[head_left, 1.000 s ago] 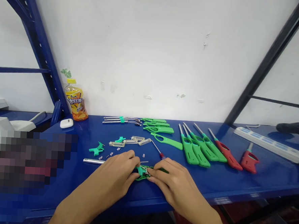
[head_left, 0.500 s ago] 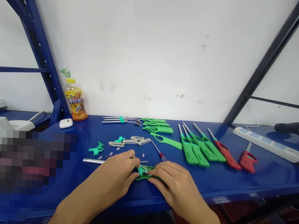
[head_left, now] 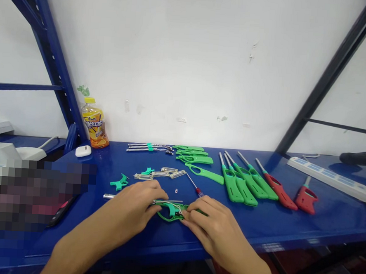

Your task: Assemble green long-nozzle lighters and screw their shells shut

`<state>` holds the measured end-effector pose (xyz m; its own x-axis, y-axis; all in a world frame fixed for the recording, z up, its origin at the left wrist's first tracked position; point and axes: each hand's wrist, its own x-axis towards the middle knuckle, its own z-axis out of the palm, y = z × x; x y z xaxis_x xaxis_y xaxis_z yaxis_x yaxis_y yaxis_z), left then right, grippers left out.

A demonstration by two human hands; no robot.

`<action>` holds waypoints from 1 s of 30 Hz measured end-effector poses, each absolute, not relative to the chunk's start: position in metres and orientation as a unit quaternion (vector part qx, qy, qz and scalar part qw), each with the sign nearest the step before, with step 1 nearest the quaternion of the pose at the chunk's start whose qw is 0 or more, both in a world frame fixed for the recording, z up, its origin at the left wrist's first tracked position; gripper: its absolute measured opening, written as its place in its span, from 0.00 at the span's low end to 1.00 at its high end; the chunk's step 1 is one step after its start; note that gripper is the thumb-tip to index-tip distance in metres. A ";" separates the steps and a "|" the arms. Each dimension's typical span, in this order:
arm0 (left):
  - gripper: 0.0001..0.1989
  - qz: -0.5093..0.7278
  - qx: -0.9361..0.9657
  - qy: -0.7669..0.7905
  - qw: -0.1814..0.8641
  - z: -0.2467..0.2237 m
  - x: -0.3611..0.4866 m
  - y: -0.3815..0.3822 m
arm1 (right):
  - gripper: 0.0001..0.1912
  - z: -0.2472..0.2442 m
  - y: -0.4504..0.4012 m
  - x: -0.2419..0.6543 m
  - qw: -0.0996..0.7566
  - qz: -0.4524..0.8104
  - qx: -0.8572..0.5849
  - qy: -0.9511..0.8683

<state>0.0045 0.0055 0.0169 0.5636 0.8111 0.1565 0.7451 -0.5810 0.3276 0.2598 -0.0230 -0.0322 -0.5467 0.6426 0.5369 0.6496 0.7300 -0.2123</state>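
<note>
At the table's front lies an opened green lighter casing (head_left: 162, 216), with a teal trigger (head_left: 172, 211), white wires and a small black part inside. My left hand (head_left: 140, 198) is closed around its front end; a silver tube (head_left: 108, 196) sticks out to the left beneath that hand. My right hand (head_left: 210, 219) grips the rear of the casing, its thumb and fingertips pressed by the wires. A thin metal rod (head_left: 174, 201) lies along the casing's far side. Just beyond my right hand rests a screwdriver (head_left: 194, 185). My fingers hide both casing ends.
Behind my hands are loose teal triggers (head_left: 120, 182), clear fuel tanks (head_left: 160, 174), silver tubes with wires (head_left: 149, 147) and green casing halves (head_left: 205, 172). Several green lighters (head_left: 234, 187) and red ones (head_left: 280, 192) lie right, near a power strip (head_left: 332, 178). A drink bottle (head_left: 95, 125) stands back left.
My left hand has shifted left along the casing, off the teal trigger, baring more of the guard and the thin rod. My right hand keeps its hold. The view has shifted slightly.
</note>
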 end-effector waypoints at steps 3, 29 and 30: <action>0.15 0.185 0.854 0.483 0.055 0.025 -0.025 0.016 | 0.06 -0.033 -0.023 0.260 0.307 0.006 -0.374 -0.875; 0.16 0.125 0.800 0.584 0.060 0.022 -0.050 0.037 | 0.05 -0.037 -0.026 0.256 0.380 0.012 -0.377 -0.845; 0.15 0.123 0.800 0.584 0.060 0.021 -0.048 0.037 | 0.05 -0.037 -0.027 0.257 0.380 0.011 -0.376 -0.845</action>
<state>-0.0484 0.0366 0.0205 0.2871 0.9494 0.1270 0.9201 -0.3102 0.2392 0.2566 -0.0267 -0.0366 -0.4273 0.6445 0.6340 0.6270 0.7165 -0.3057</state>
